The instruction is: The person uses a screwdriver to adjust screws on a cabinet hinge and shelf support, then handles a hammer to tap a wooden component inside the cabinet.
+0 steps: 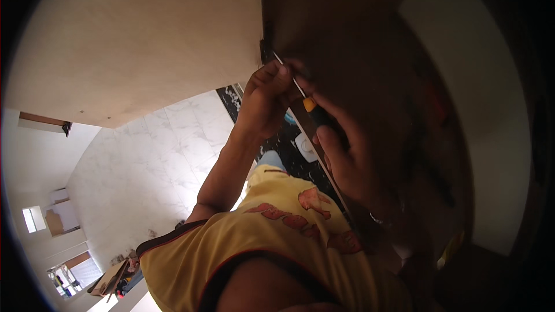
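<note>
My right hand (347,156) is wrapped round a screwdriver (311,105) with a yellow and black handle. The thin metal shaft slants up and to the left. Near its tip, the fingers of my left hand (266,92) are closed about the shaft, the thumb against it. That tip reaches toward a small dark fitting (265,51) on the edge of a pale wooden panel (173,29). Shadow hides the fitting's shape and whether the tip touches it.
A dark cabinet-like interior (358,40) lies right of the panel, with a pale curved-looking board (485,110) beyond. Below is a white marble-patterned floor (156,156) with a black patterned strip (286,144). A white round-cornered object (305,147) sits on the strip. Assorted items (118,277) lie at lower left.
</note>
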{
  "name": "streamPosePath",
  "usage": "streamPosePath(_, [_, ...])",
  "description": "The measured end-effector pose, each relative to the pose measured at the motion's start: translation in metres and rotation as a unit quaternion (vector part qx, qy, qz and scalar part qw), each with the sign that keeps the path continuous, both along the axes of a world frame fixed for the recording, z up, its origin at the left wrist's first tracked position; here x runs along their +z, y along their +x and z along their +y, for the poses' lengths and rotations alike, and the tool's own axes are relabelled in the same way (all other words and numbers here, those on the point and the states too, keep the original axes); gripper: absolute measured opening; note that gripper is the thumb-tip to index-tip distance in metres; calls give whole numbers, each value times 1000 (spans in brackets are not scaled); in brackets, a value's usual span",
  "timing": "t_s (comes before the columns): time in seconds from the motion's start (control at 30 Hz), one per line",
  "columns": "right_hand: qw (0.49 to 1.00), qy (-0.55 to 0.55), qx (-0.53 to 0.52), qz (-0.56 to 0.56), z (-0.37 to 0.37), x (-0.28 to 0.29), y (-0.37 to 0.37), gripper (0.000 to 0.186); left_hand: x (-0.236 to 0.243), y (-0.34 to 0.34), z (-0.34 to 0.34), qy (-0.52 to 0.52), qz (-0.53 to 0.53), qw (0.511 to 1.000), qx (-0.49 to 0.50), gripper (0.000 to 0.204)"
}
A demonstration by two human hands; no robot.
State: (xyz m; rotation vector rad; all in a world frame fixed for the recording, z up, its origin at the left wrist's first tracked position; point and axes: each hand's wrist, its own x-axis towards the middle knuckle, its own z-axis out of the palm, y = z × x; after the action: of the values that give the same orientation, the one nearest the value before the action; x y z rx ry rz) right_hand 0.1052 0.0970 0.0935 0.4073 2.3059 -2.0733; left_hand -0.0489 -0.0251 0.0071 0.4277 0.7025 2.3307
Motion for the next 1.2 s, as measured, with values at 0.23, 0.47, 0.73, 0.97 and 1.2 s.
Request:
streamPosePath(0.23, [966, 190, 24, 172, -11, 18, 13, 43, 24, -3, -5, 28, 73, 997, -2, 20])
streamPosePath(0.47, [942, 266, 18, 202, -7, 8, 12, 43, 18, -2, -1, 42, 52, 998, 2, 19])
streamPosePath(0.73, [910, 344, -4, 231, -7, -2, 10, 49, 23, 4, 2, 17, 68, 997, 21, 20])
streamPosePath(0.97, [906, 371, -11, 202, -11, -8, 11, 52, 25, 2, -6, -20, 75, 997, 16, 21])
streamPosePath(1.2, [965, 187, -17, 186, -3, -15, 10, 49, 23, 1, -5, -39, 103, 994, 11, 22])
